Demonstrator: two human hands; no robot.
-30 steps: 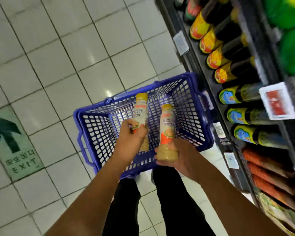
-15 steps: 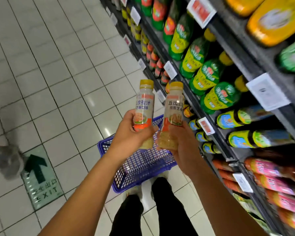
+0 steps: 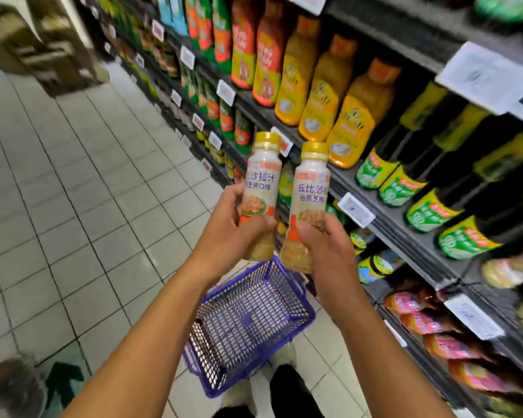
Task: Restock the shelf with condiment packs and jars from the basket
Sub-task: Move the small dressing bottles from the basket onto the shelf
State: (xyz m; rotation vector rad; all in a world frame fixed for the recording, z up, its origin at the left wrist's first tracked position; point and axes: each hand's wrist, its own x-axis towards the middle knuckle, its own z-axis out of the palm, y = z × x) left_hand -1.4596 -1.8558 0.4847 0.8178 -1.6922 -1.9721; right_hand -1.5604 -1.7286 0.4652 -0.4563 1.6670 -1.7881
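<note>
My left hand grips a dressing bottle with a yellow cap, a white and orange label and pale sauce inside. My right hand grips a second bottle of the same kind. Both bottles stand upright side by side at chest height, just left of the shelf. The blue plastic basket sits on the floor below my hands, by my feet, and looks empty.
The dark shelf runs along the right, packed with yellow-labelled sauce bottles, dark bottles with green labels and pink packs lower down. White price tags line its edges. Grey tiled floor stretches left; a cardboard stack stands far back.
Both hands have lifted the two bottles out of the basket and up to shelf height. The view has tilted up toward the shelf, and the basket now lies lower in view.
</note>
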